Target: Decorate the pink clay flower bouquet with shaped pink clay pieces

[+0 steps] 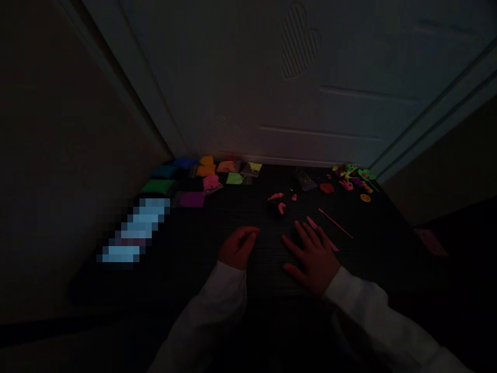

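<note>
Pink knife-shaped tool (312, 223) lies on the desk (217, 220), partly covered by the right hand (312, 256); fingers spread and released, contact with tool unclear. Pink stick (336, 224) just right of it. Left hand (237, 247) has fingers curled, tips near the thumb; can't tell if they're gripping anything. Pink pieces (281, 208) sit ahead, between the hands, by something dark. Red lump (326, 188) and small colored figures (351, 181) farther back right, near a clear bag (305, 180), contents too dim. Back left: bags of colored material, incl. purple bag (191, 199) and pink bag (212, 183). Door (240, 67) backs the desk.
</note>
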A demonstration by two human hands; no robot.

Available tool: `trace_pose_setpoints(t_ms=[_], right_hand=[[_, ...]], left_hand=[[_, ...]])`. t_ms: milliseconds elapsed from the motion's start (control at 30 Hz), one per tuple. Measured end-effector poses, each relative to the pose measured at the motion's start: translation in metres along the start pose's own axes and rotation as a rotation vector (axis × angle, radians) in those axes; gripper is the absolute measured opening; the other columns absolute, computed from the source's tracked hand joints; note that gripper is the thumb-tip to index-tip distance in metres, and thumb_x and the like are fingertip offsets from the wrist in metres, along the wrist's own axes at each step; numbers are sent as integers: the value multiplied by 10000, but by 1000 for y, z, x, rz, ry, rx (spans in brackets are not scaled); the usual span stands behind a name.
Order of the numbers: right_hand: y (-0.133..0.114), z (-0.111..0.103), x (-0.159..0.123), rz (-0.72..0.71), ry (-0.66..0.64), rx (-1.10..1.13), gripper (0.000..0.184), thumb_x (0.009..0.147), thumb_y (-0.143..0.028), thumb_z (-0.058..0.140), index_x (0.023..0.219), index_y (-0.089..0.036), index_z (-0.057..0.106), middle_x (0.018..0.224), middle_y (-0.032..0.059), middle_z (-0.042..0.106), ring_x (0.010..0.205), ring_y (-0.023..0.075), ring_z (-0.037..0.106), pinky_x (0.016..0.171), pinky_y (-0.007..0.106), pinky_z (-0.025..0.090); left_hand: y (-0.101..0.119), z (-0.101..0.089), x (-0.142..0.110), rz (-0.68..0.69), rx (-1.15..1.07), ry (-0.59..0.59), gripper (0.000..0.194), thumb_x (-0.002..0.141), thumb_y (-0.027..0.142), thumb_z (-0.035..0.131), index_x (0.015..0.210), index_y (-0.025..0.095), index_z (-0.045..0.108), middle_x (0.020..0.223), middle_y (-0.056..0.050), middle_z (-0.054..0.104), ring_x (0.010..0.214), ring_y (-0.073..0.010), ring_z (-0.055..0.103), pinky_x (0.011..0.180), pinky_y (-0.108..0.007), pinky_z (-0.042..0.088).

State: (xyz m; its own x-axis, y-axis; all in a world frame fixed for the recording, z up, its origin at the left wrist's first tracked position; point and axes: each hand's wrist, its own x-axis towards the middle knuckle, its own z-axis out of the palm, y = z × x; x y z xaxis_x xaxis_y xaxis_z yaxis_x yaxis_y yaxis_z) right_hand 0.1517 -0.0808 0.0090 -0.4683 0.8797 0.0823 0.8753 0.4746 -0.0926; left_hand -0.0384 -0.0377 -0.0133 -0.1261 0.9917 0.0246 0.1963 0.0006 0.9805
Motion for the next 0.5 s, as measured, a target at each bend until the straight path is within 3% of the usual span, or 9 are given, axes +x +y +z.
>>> trace_pose_setpoints(t_ms=[133, 267, 400, 500], right_hand=[[-2, 0, 0, -102, -45, 35, 652, 744, -633, 298, 1301, -295, 269, 1410, 96, 171, 1261, 298, 185, 974, 554, 87], [-4, 1, -1, 36, -3, 7, 618, 760, -613, 291, 1280, -279, 326, 1410, 119, 155, 1262, 322, 166, 962, 569, 75], [-6, 0, -1, -96, -54, 43, 651, 745, -634, 291, 1303, -301, 260, 1413, 90, 163, 1270, 284, 164, 985, 535, 72], [-5, -1, 0, 45, -12, 5, 596, 776, -599, 267, 1279, -284, 326, 1408, 121, 158, 1269, 307, 152, 971, 553, 62]], left_hand=[[1, -1, -1, 0, 12, -10, 182, 701, 310, 526, 795, 194, 630, 823, -35, 646, 768, -163, 585, 714, -294, 460], [1, -1, -1, 23, 39, -13, 187, 703, 317, 523, 796, 194, 629, 833, -38, 644, 780, -169, 583, 704, -293, 462], [2, -1, -2, 18, 24, -33, 191, 707, 310, 515, 801, 187, 627, 841, -39, 640, 782, -164, 579, 717, -291, 457], [4, -1, -3, 8, 31, -38, 190, 711, 304, 512, 805, 184, 625, 844, -38, 638, 796, -163, 577, 745, -296, 449]])
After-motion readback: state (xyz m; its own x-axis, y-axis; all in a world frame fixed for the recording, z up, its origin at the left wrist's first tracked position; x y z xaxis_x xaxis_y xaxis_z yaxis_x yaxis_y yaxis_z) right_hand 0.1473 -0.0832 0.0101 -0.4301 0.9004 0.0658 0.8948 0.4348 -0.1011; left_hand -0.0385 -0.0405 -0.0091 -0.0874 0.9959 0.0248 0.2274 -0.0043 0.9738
